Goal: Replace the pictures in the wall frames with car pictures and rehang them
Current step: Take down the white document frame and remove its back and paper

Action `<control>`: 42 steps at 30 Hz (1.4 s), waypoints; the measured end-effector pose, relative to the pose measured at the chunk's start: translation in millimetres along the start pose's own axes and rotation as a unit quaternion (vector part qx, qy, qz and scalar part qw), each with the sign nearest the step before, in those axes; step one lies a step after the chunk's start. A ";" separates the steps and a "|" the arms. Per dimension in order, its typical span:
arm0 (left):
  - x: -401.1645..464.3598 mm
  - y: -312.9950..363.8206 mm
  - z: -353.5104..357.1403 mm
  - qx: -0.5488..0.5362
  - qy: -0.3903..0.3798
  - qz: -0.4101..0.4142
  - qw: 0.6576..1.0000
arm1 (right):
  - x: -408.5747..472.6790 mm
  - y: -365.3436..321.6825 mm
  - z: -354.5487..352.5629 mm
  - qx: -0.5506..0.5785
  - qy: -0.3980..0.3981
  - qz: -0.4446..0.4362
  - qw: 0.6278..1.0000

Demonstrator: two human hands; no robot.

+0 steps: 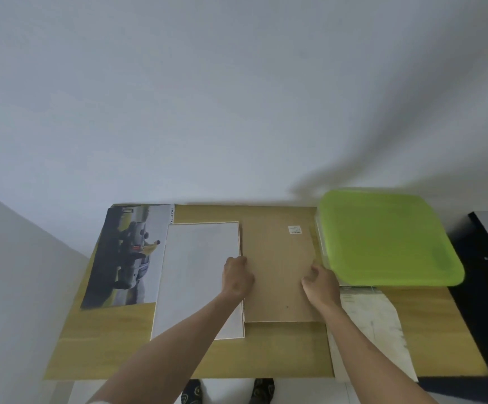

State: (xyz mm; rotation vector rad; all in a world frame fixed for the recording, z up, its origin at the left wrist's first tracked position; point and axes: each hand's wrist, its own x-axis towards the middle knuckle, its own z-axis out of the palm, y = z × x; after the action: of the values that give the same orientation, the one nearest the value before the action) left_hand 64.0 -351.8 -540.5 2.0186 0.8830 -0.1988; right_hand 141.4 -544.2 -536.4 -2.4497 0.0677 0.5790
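Observation:
A brown backing board with a small white label lies flat in the middle of the wooden table. My left hand grips its left edge with curled fingers. My right hand grips its right edge the same way. Left of the board lies a white frame, its white face up. A car picture showing a dark car and a figure in yellow lies at the table's far left, partly under the frame.
A lime-green plastic lid covers a container at the back right. A white paper sheet lies below it, overhanging the front edge. A black cabinet stands to the right. A plain white wall rises behind the table.

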 end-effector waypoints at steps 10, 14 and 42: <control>-0.9 18.4 33.6 0.067 -0.003 -0.008 0.998 | 23.7 23.8 -0.2 -0.083 -0.012 -0.035 0.996; -4.8 19.6 41.4 0.127 0.004 -0.002 0.992 | 27.0 29.3 0.6 -0.155 -0.025 -0.051 0.986; -33.3 -155.4 -111.2 0.246 -0.058 0.076 0.964 | -100.9 -74.5 146.5 -0.297 -0.086 -0.148 0.939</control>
State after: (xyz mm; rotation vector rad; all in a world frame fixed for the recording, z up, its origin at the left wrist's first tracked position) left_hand -83.1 -227.7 -565.1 2.4934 0.6411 -0.4834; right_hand 6.8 -407.7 -557.3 -2.8848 -0.6236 0.7549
